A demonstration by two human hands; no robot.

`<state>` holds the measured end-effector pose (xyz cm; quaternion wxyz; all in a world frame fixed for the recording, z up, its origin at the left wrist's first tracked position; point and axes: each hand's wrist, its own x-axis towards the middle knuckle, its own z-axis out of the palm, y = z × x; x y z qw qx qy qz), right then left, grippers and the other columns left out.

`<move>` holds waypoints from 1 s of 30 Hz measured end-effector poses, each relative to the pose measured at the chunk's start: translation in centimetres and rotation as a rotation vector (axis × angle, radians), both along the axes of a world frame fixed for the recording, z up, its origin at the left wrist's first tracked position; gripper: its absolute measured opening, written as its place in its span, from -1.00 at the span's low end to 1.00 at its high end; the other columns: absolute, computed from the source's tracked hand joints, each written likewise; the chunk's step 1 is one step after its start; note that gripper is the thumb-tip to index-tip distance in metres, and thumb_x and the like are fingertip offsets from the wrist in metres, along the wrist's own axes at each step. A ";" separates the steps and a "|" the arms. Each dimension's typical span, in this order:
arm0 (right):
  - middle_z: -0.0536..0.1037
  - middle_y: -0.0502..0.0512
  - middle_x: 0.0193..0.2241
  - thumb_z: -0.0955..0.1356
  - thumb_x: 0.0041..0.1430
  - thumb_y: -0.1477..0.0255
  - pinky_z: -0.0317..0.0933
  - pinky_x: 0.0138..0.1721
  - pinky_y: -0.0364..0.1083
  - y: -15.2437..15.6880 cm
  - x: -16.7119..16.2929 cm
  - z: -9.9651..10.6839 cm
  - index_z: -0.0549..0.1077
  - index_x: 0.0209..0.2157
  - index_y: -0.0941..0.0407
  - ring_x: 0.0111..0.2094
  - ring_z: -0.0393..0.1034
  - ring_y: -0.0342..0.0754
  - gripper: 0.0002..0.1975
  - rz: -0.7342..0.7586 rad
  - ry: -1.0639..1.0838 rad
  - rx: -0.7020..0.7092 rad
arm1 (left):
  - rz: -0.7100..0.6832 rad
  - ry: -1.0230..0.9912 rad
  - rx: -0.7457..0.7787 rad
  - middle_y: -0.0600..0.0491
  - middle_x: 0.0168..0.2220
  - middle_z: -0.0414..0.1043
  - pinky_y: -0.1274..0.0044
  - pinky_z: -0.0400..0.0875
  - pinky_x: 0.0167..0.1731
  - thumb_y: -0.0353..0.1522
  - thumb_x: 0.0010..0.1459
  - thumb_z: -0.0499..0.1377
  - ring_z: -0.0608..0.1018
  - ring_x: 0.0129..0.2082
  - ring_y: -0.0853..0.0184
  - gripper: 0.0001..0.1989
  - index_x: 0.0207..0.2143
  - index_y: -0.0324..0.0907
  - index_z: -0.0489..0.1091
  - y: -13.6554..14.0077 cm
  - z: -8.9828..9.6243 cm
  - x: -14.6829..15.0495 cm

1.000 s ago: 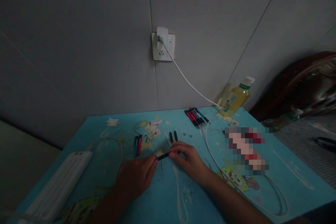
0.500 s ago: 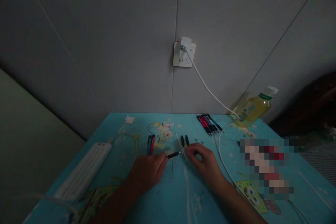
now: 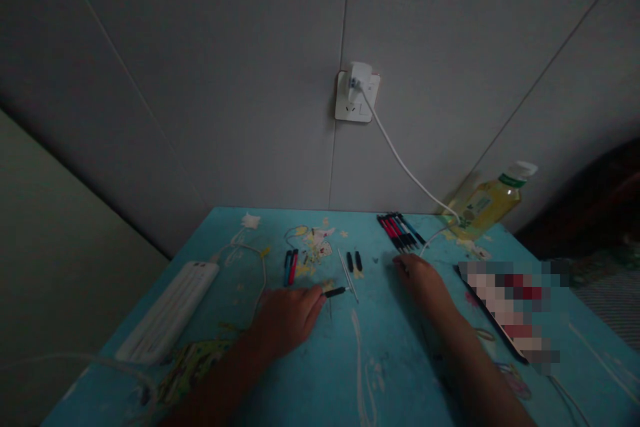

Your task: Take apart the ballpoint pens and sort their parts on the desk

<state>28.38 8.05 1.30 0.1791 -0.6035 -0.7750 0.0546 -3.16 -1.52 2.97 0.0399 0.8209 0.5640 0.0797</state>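
My left hand (image 3: 289, 317) is closed on a short black pen part (image 3: 335, 291) with a pale tip pointing right. Just beyond that tip lie thin white pen refills (image 3: 349, 277). Two short black pen grips (image 3: 355, 261) rest beside the refills. Up and left of the hand, a blue pen barrel (image 3: 287, 268) and a red pen barrel (image 3: 293, 267) lie side by side. My right hand (image 3: 420, 277) is over the table with its fingers curled together; whatever they may hold is hidden. Nearest to it is a row of red, blue and black pens (image 3: 397, 232).
A tilted bottle of yellow liquid (image 3: 487, 203) stands at the back right. A white cable runs from the wall charger (image 3: 359, 83) down to the table. A white power strip (image 3: 167, 313) lies at left, and a blurred-out phone-like slab (image 3: 515, 320) at right.
My right hand has moved right, away from the black grips and refills, to near the row of pens. My left hand still holds the black pen part in about the same place.
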 end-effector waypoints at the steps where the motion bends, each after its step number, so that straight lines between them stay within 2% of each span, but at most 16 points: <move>1: 0.59 0.21 -0.19 0.25 0.25 0.43 0.26 -0.14 -0.10 -0.1 -0.3 0.0 0.54 -0.16 0.09 -0.20 0.50 0.03 -0.75 0.004 0.000 -0.006 | -0.006 -0.002 0.002 0.01 -0.42 0.53 0.52 0.35 -0.41 -0.20 0.38 -0.19 0.58 -0.42 0.28 -0.60 -0.16 -0.10 0.41 0.0 0.0 0.0; 7: 0.59 0.21 -0.18 0.26 0.24 0.43 0.26 -0.13 -0.11 -0.4 -1.0 0.2 0.53 -0.13 0.10 -0.19 0.49 0.02 -0.75 0.006 -0.020 -0.025 | -0.003 0.004 0.010 0.02 -0.43 0.53 0.51 0.35 -0.41 -0.21 0.38 -0.17 0.58 -0.43 0.28 -0.61 -0.20 -0.10 0.42 -0.1 0.2 0.1; 14: 0.57 0.22 -0.14 0.26 0.24 0.42 0.26 -0.11 -0.10 -0.2 -0.7 -0.1 0.53 -0.08 0.11 -0.18 0.49 0.02 -0.72 0.021 -0.029 -0.044 | -0.021 0.024 0.018 0.03 -0.39 0.54 0.50 0.35 -0.44 -0.22 0.39 -0.19 0.59 -0.43 0.26 -0.62 -0.14 -0.07 0.40 -0.2 0.5 0.1; 20: 0.56 0.19 -0.16 0.26 0.20 0.44 0.30 -0.19 -0.08 -0.2 -0.2 0.4 0.42 0.08 0.13 -0.25 0.49 0.01 -0.60 0.019 0.044 0.001 | -0.016 0.038 0.010 0.02 -0.41 0.53 0.49 0.36 -0.45 -0.20 0.38 -0.20 0.60 -0.43 0.23 -0.60 -0.19 -0.09 0.40 -0.3 0.9 0.2; 26: 0.53 0.21 -0.13 0.30 0.19 0.36 0.29 -0.08 -0.03 -0.3 -0.6 0.3 0.49 0.00 0.11 -0.17 0.47 0.04 -0.65 0.054 0.043 0.037 | -0.029 -0.002 0.022 0.00 -0.39 0.55 0.48 0.39 -0.42 -0.22 0.38 -0.18 0.60 -0.42 0.24 -0.61 -0.15 -0.09 0.41 -0.4 1.2 0.1; 30: 0.54 0.20 -0.16 0.33 0.17 0.33 0.30 -0.10 -0.04 0.3 -0.2 -0.6 0.48 0.01 0.10 -0.23 0.48 0.02 -0.62 0.038 0.063 -0.005 | -0.020 -0.029 0.028 -0.01 -0.40 0.55 0.48 0.41 -0.40 -0.22 0.37 -0.16 0.59 -0.43 0.26 -0.61 -0.14 -0.11 0.43 -0.4 1.1 0.0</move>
